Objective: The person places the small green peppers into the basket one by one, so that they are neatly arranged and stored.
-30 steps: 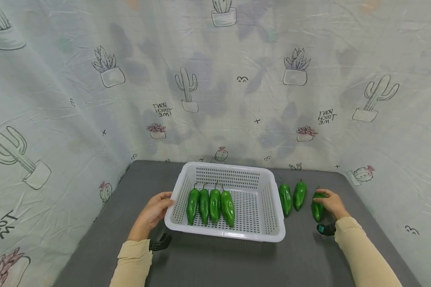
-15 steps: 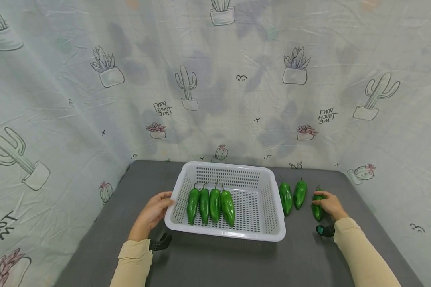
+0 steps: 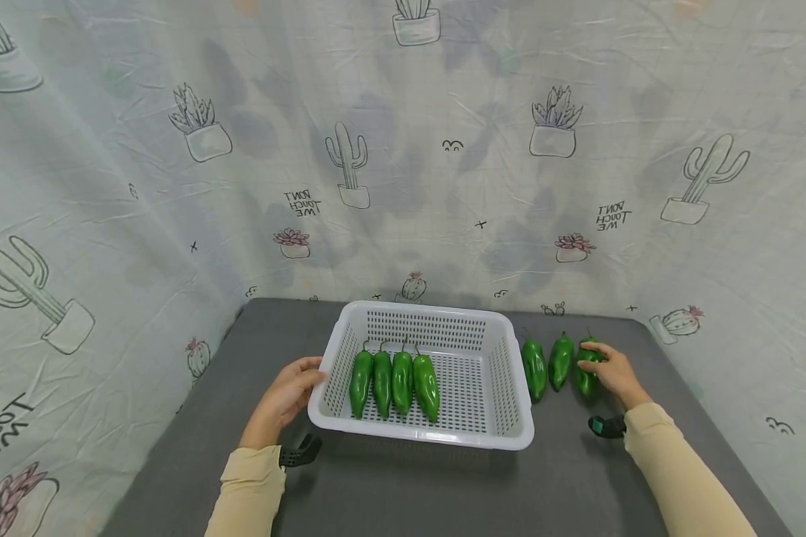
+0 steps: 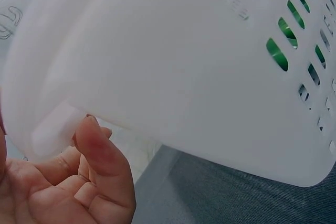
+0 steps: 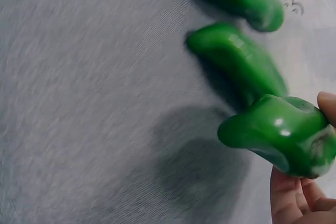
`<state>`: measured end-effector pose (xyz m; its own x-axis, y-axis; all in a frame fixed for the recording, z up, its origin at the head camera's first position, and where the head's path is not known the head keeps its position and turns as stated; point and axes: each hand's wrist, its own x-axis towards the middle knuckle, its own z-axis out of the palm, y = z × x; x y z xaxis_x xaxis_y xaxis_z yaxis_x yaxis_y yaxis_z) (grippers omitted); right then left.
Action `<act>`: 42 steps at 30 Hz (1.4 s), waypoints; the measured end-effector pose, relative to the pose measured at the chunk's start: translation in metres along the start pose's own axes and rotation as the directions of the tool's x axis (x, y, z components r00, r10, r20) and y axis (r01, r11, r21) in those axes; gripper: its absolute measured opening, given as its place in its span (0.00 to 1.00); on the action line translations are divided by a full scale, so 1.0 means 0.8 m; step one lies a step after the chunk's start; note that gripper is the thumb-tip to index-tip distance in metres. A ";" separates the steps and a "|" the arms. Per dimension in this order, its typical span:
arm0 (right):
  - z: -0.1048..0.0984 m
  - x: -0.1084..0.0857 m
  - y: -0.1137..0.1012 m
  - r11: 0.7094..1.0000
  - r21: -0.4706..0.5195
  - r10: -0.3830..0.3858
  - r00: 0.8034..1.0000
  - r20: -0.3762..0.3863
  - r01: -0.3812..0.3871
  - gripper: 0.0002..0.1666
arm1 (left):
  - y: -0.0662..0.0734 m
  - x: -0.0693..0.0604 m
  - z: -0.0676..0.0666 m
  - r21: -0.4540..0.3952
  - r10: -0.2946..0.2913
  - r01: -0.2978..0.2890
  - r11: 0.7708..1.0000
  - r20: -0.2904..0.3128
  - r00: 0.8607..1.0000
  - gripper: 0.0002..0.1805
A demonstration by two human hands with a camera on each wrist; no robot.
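Note:
My left hand [image 3: 289, 391] grips the left rim of a white perforated plastic basket [image 3: 419, 434]; the left wrist view shows its fingers [image 4: 105, 150] curled at the rim. Several green peppers [image 3: 401, 384] lie side by side in the basket's left half, stems toward the back. To the right of the basket, my right hand [image 3: 614, 375] pinches a green pepper [image 5: 278, 132] between thumb and fingers. Its shadow falls apart from it in the right wrist view, so it is raised off the table. Two more green peppers, a left one [image 3: 533, 371] and a right one [image 3: 560, 362], lie between basket and hand.
A dark grey cloth covers the table [image 3: 443, 492]. Pale curtains [image 3: 410, 171] printed with potted cacti hang behind it and along both sides. Black straps with small devices sit at both wrists, the right one [image 3: 607, 426] near the tabletop.
My right hand has taken the rightmost pepper up and shifted it left and slightly back, closer to the other two. The left hand and the basket have stayed in place.

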<state>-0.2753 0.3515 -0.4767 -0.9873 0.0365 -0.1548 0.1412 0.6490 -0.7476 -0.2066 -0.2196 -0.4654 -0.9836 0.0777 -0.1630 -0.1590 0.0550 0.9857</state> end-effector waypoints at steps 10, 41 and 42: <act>-0.003 -0.002 -0.041 0.996 0.047 -0.073 0.997 -0.016 0.074 0.36 | 0.003 0.002 -0.001 -0.001 0.003 -0.003 1.000 0.000 1.000 0.27; 0.029 -0.030 -0.182 0.941 0.209 -0.283 0.957 0.063 0.264 0.34 | 0.001 -0.002 0.002 -0.002 -0.006 0.006 1.000 -0.008 1.000 0.26; 0.032 -0.030 -0.185 0.937 0.219 -0.292 0.954 0.067 0.272 0.33 | 0.001 -0.002 0.002 -0.003 -0.006 0.006 1.000 -0.008 1.000 0.26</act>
<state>-0.2705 0.2349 -0.3792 -0.9781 -0.2062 0.0275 -0.1200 0.4516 -0.8841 -0.2051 -0.2183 -0.4646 -0.9832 0.0691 -0.1689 -0.1655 0.0523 0.9848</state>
